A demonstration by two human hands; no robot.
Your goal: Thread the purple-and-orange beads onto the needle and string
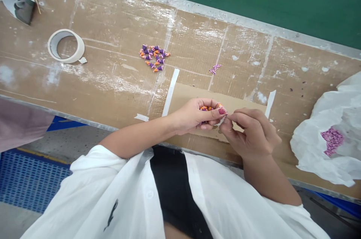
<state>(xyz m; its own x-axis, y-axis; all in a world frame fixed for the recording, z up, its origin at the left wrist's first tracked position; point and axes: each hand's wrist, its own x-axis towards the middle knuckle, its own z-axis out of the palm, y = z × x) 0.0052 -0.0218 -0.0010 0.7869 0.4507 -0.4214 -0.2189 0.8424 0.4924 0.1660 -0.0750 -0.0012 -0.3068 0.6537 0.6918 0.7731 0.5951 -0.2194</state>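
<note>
Over the taped cardboard sheet [239, 100], our left hand [199, 118] curls around some orange-and-purple figures [207, 108]; our right hand [251, 130] pinches thumb to forefinger at the left's fingertips, though we cannot tell on what; our hands hide part of the sheet; beyond it lie tiny pink pieces [215, 69], and, further left, loose figures [158, 60]; right of it spreads crumpled white wrapping [310, 141]; far left of it, a tape roll [80, 49].

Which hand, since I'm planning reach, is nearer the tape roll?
Left. The left hand is well right of the tape roll; the right hand is farther off on that side.
</note>
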